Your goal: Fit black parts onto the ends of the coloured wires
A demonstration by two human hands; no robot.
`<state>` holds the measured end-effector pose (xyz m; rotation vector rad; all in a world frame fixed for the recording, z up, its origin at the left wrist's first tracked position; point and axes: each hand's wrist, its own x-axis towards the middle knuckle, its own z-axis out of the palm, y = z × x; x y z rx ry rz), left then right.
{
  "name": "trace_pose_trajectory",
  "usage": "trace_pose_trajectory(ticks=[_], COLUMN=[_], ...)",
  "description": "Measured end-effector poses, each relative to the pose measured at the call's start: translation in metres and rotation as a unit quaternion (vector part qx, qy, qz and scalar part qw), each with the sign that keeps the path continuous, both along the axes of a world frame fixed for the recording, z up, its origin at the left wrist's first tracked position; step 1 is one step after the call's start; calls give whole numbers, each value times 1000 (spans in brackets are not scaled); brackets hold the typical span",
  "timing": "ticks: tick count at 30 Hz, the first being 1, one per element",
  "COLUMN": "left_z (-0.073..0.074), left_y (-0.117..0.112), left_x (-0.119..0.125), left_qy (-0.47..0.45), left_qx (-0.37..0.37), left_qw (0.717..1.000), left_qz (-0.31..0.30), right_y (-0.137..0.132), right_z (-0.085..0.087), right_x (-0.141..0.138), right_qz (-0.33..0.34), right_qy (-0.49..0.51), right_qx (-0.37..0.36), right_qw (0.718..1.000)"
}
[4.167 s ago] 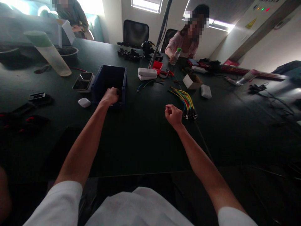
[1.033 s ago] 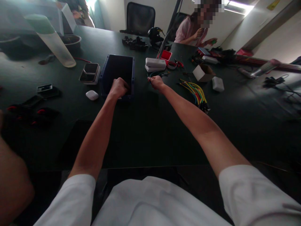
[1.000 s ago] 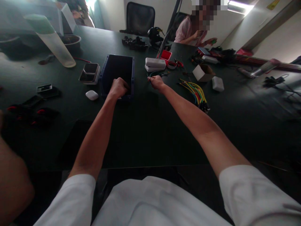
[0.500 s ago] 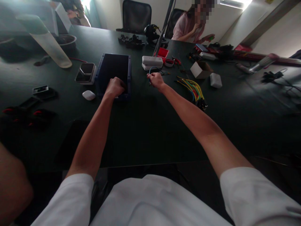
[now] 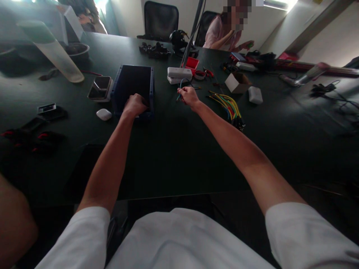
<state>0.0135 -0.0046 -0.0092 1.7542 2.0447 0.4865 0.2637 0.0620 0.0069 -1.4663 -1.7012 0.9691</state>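
Observation:
My left hand [image 5: 135, 105] is closed on the near rim of a dark blue open bin [image 5: 131, 85] on the dark table. My right hand [image 5: 189, 96] is closed in a pinch on a few thin wires [image 5: 181, 85], blue and green, that loop up above the table just right of the bin. A bundle of yellow, green and red wires with black plugs [image 5: 229, 108] lies to the right of that hand.
Behind the wires lie a white case [image 5: 179, 74], a red tray [image 5: 192, 63] and a small cardboard box [image 5: 237, 82]. A white earbud case [image 5: 103, 114] and a small tray [image 5: 100, 88] sit left of the bin. A person sits across the table [image 5: 224, 33].
My right hand reached forward from near the plug bundle to the loose wires, closed on them and has drawn them slightly up and back. My left hand stayed on the bin.

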Motion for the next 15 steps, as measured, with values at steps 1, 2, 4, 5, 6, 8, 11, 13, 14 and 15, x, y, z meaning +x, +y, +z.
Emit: trace_pose_trajectory(ticks=[1,2,4,5,6,8,11,13,14,15], left_z=[0,0,0,0,0,0,1,1,1,1], left_y=[0,0,1,1,1,1,1,1,1,0], left_x=[0,0,0,0,0,0,0,0,0,0], left_qy=[0,0,0,0,-1,-2,-1,-4,-12,-22], left_qx=[-5,-9,-14,-15,-15,-13,-11,-12,-8,-1], left_qw=[1000,1000,1000,1000,1000,1000,1000,1000,1000,1000], left_qz=[3,6,10,11,12,13,15,15,18,22], right_y=[-1,-2,-4,-5,-6,-6,-6,-6,-6,-6], right_z=[0,0,0,0,-1,-2,-5,-7,-7,-8], right_x=[1,2,5,7,8,11,16,19,20,21], right_qz=[0,0,0,1,3,5,10,16,20,25], right_qy=[7,12,23,28,33,33,15,10,13,17], right_qx=[-5,-9,-14,-17,-21,-31,-45,-52,-54,-54], right_qw=[1000,1000,1000,999,999,999,999,998,998,998])
